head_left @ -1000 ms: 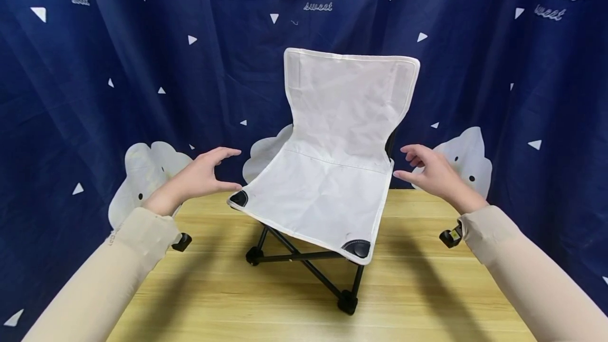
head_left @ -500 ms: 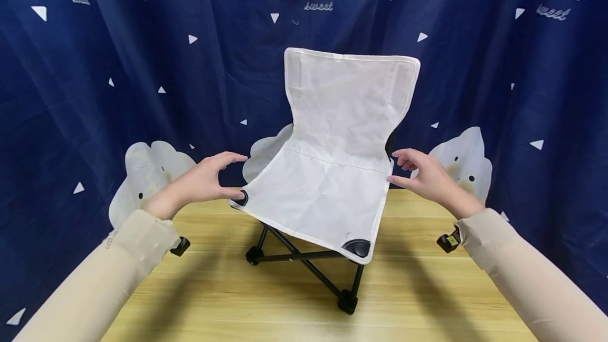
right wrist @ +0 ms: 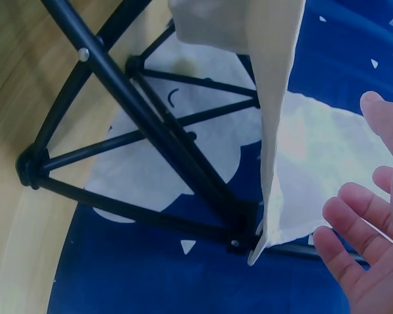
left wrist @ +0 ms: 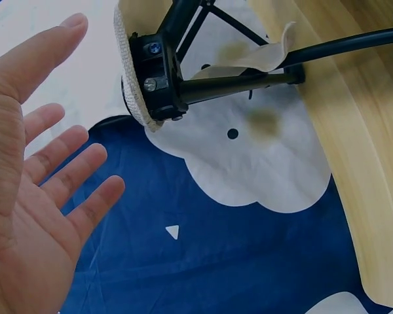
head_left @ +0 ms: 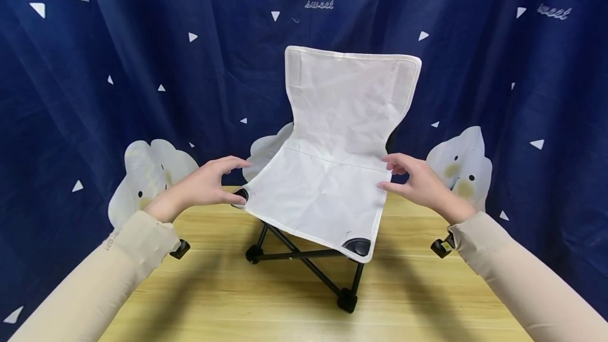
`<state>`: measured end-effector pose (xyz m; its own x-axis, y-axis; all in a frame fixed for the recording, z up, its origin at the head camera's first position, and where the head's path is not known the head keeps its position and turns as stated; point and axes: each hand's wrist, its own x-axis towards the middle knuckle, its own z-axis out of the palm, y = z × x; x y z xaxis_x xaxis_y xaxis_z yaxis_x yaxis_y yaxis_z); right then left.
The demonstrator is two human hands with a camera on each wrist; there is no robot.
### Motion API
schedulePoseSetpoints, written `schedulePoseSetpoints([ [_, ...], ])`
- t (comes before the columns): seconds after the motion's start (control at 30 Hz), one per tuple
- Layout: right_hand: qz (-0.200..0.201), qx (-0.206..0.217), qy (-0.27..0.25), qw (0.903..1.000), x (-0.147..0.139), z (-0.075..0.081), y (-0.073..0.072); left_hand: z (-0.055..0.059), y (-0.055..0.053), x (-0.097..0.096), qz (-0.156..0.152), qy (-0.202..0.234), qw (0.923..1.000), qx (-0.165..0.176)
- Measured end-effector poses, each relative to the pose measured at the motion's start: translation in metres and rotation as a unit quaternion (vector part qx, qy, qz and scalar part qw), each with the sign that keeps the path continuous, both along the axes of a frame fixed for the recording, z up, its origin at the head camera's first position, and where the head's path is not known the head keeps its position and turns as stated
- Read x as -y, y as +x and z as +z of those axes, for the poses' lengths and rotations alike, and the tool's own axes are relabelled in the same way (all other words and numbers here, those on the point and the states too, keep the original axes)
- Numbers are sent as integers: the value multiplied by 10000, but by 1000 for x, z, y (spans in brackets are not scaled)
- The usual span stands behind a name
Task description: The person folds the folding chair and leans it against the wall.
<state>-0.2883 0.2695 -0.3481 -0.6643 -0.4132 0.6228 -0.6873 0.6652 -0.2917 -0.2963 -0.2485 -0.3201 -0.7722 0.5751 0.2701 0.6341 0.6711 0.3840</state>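
Note:
A folding chair [head_left: 318, 194] with white fabric and a black tube frame stands unfolded at the middle of the head view, turned slightly. My left hand [head_left: 201, 183] is at its front left corner, thumb and fingers spread apart, the thumb overlapping the black corner patch [head_left: 243, 194]. In the left wrist view the same hand [left wrist: 39, 190] holds nothing, beside the black corner joint [left wrist: 157, 78]. Over the seat's right edge, near the backrest, my right hand [head_left: 420, 181] has its thumb and fingers apart. Its fingers [right wrist: 354, 216] look empty in the right wrist view; contact with the fabric cannot be told.
The chair stands on a light wooden tabletop [head_left: 266, 300]. Behind hangs a dark blue curtain [head_left: 228, 78] with white triangles, lettering and cloud figures. A small black device [head_left: 442, 247] sits at the right cuff, another [head_left: 180, 249] at the left.
My right hand has moved left and slightly down, now over the seat's edge. The left hand has shifted slightly right and down to the corner. The chair has stayed in place.

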Motion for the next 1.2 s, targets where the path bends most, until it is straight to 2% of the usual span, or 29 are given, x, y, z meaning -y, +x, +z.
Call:
schedulePoseSetpoints([
  [0.4,554,-34,-104,9984,12,-1,9,-8,1,4,-74,-61,9999,75],
  [0.6,537,181,-86,9984,16,0,15,-11,4,6,-58,-24,9999,120],
  [0.77,555,188,-44,9983,19,-1,20,-13,5,8,-50,40,9999,129],
  [0.97,753,18,-5,9972,23,-4,26,-15,7,12,-75,108,9999,83],
  [1.2,1098,-297,-7,9935,29,-7,31,-19,10,15,-129,-24,9997,-210],
])
